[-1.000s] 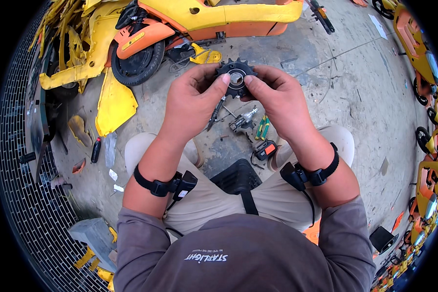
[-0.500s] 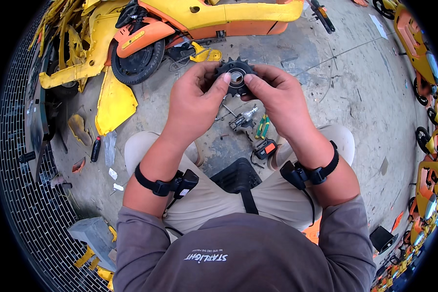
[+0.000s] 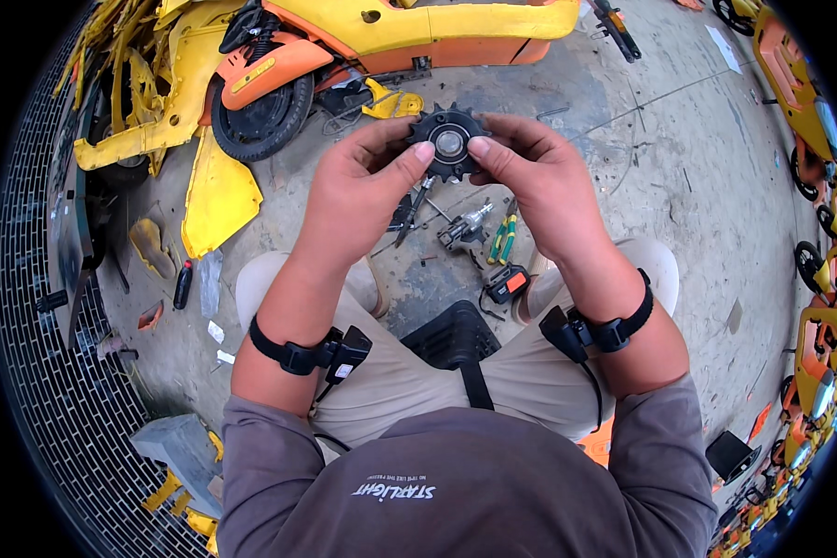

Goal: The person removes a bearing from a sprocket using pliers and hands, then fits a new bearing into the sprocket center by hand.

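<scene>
A dark toothed sprocket with a round metal ring at its centre is held up in front of me, its flat face toward me. My left hand grips its left edge, thumb on the face and fingers behind. On the opposite edge, my right hand pinches it the same way. Below the hands, on the concrete floor, lie a silver-and-black power tool, pliers with green and yellow handles, a black tool battery with an orange patch and a dark slender tool.
Ahead stands a yellow and orange scooter body with a black wheel. Yellow panels pile up at the left, near a dark bottle. A row of yellow-orange scooters lines the right edge. A grey block sits at lower left.
The sprocket has tilted to face me more squarely. My left hand and forearm have shifted slightly left, uncovering more of the tools on the floor.
</scene>
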Demonstrator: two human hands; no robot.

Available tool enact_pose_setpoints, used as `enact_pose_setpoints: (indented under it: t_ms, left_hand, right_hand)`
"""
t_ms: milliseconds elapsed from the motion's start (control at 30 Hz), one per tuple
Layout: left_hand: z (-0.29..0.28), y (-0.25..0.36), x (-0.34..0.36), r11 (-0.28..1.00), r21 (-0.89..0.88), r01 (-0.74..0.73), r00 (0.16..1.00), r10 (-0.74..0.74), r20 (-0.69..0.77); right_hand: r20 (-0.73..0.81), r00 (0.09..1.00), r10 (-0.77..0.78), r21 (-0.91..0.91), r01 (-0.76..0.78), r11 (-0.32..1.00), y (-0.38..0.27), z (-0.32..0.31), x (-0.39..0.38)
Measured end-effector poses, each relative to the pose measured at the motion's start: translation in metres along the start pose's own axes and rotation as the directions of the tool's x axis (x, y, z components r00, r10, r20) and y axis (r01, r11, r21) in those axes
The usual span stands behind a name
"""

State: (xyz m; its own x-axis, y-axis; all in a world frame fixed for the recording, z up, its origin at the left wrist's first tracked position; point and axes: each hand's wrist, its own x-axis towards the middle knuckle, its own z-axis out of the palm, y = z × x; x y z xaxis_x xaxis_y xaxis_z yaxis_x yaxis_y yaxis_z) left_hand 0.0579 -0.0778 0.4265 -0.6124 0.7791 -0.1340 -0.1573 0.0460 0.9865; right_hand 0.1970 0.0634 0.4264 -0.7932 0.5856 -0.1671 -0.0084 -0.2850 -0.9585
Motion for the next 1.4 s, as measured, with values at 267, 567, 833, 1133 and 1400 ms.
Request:
enact_pose_setpoints:
  t_ms: [267, 567, 833, 1133, 1400]
  left_hand:
    - [0.003, 0.004, -0.004, 1.0, -0.004, 0.011, 0.999, -0.012, -0.035]
    - [0.001, 0.002, -0.006, 0.998, -0.042, 0.05, 0.998, -0.051, -0.044]
    - [0.003, 0.004, -0.007, 0.997, -0.038, 0.065, 0.996, -0.067, -0.053]
    - [0.01, 0.004, -0.009, 0.996, 0.079, 0.048, 0.995, -0.04, -0.096]
    - [0.009, 0.005, -0.01, 0.998, 0.032, 0.048, 0.995, -0.046, -0.085]
  right_hand:
    - [0.037, 0.999, 0.031, -0.014, -0.031, 0.999, 0.002, -0.003, 0.001]
    - [0.047, 0.997, 0.054, 0.034, -0.056, 0.998, 0.003, -0.004, -0.001]
    - [0.001, 0.997, 0.082, 0.07, -0.082, 0.994, -0.001, 0.0, -0.003]
    - [-0.008, 0.996, 0.09, 0.032, -0.09, 0.995, 0.005, -0.001, -0.001]
    - [0.014, 0.997, 0.077, 0.023, -0.077, 0.997, 0.003, -0.002, -0.001]
